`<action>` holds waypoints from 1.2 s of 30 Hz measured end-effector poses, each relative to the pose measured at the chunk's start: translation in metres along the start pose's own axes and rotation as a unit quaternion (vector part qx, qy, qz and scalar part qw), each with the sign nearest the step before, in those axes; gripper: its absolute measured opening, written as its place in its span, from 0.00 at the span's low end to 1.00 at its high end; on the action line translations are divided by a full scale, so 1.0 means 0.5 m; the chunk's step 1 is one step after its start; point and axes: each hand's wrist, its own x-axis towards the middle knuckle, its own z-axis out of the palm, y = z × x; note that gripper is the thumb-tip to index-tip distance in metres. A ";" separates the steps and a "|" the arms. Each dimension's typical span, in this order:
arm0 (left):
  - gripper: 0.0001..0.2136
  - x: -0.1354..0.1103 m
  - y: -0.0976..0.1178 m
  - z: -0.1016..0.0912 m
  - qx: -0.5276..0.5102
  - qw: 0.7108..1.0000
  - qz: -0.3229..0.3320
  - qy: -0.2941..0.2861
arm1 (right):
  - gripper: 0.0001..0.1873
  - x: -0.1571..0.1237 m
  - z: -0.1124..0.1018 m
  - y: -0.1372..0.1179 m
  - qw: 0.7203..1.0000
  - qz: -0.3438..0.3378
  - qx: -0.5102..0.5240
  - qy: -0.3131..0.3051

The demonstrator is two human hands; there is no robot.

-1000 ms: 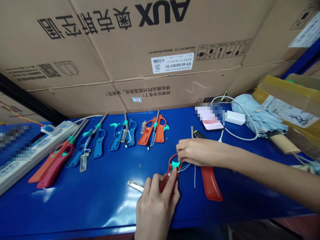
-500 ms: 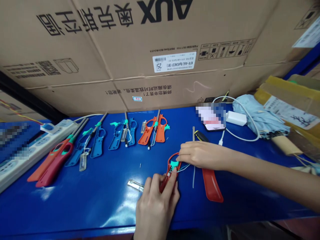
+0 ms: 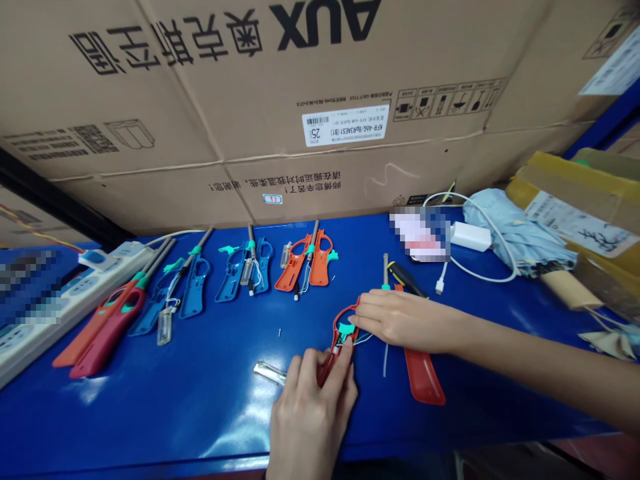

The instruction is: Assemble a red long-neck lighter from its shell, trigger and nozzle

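A left hand (image 3: 310, 413) gripped the handle of a red lighter (image 3: 336, 331), slanting up-right near the blue tabletop's (image 3: 150, 413) front edge, while the nearer right hand's (image 3: 403, 320) fingertips (image 3: 356, 319) touched its loop, any grip unclear.

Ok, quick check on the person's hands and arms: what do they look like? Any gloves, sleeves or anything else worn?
The left hand and right hand are both bare, with no gloves, rings or tape showing. The right forearm is bare to the frame edge, with no sleeve or watch. The left wrist runs out of the bottom of the view.
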 end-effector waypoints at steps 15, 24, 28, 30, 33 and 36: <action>0.16 0.003 0.005 -0.001 0.025 1.000 -0.012 0.006 | 0.09 0.004 0.008 -0.080 0.996 0.027 -0.082 -0.005; 0.14 0.000 0.001 0.002 0.022 1.000 -0.002 -0.003 | 0.11 0.015 0.007 -0.079 0.995 0.099 0.005 -0.002; 0.13 0.001 -0.001 0.000 0.036 0.999 0.007 -0.012 | 0.10 0.028 0.006 -0.077 0.992 0.116 0.055 -0.001; 0.12 0.002 -0.001 -0.001 0.040 0.999 0.010 -0.013 | 0.09 0.033 0.007 -0.086 0.992 0.113 0.047 -0.006; 0.12 0.002 0.000 -0.001 0.046 0.999 0.011 -0.013 | 0.10 0.029 0.008 -0.098 0.993 0.117 0.031 -0.002; 0.13 0.001 0.001 -0.001 0.047 0.999 0.005 -0.009 | 0.18 0.011 0.002 -0.089 0.984 0.163 0.072 0.020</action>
